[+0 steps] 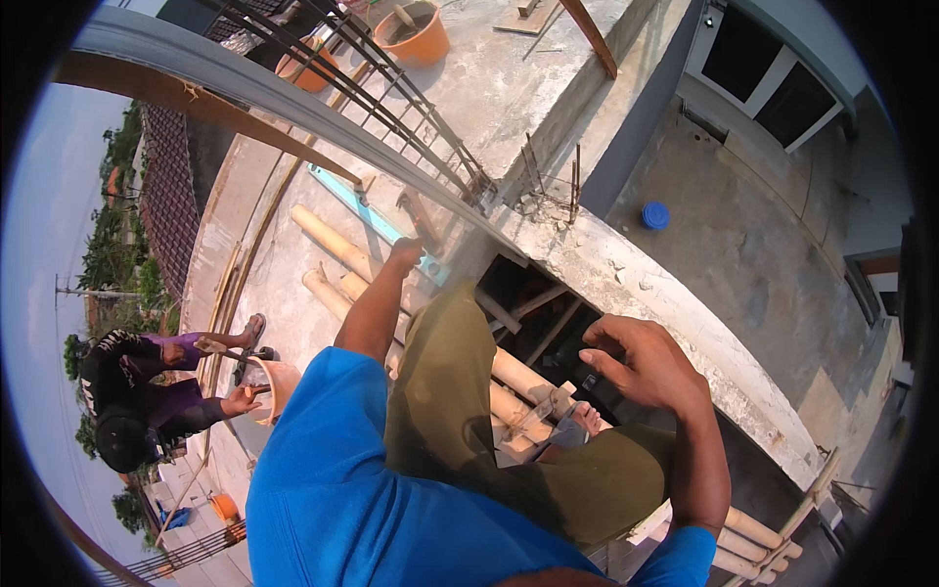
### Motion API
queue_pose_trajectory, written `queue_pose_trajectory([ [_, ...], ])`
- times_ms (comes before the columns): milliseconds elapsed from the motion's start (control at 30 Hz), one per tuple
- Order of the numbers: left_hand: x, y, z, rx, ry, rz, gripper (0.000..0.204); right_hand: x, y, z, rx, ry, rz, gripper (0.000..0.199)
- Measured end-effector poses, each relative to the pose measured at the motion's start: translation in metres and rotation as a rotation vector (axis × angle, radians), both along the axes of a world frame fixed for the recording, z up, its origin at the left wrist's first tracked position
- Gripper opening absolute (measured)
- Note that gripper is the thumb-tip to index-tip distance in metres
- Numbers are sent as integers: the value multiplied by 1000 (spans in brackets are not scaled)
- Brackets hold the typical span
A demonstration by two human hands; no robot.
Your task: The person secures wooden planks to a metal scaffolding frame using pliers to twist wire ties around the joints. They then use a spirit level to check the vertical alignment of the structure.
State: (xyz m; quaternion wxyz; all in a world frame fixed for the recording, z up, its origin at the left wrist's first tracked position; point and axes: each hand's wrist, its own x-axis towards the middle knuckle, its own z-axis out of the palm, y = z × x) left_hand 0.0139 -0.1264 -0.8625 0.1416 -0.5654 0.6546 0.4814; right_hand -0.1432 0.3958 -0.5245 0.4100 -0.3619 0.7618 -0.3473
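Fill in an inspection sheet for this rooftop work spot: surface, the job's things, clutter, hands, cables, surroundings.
Surface: rough concrete slab with a curved edge.
Job's things: bamboo poles beside a light blue bar; bare steel rebar slanting up.
Clutter: two orange buckets, blue lid on the lower floor.
Hands: left hand reaches down by the blue bar, grip unclear; right hand half curled, holding nothing.
Cables: nothing seen.
Surroundings: another person below holds an orange bucket; dark windows, trees and tiled roofs beyond.

Blue shirt (333, 489); olive trousers (440, 391); orange bucket (416, 34); blue lid (655, 215).
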Motion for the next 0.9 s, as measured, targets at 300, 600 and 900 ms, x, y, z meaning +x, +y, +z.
queue_pose_trajectory([
  [300, -35, -69, -145, -524, -284, -152, 61, 17, -14, -36, 140, 344, 77, 39],
  [600, -2, -124, -171, -734, -263, -161, 40, 8, -29, -47, 111, 438, 176, 39],
  [900, 14, -25, -2, -1021, 126, 233, 46, 14, -46, -47, -85, 532, 308, 36],
])
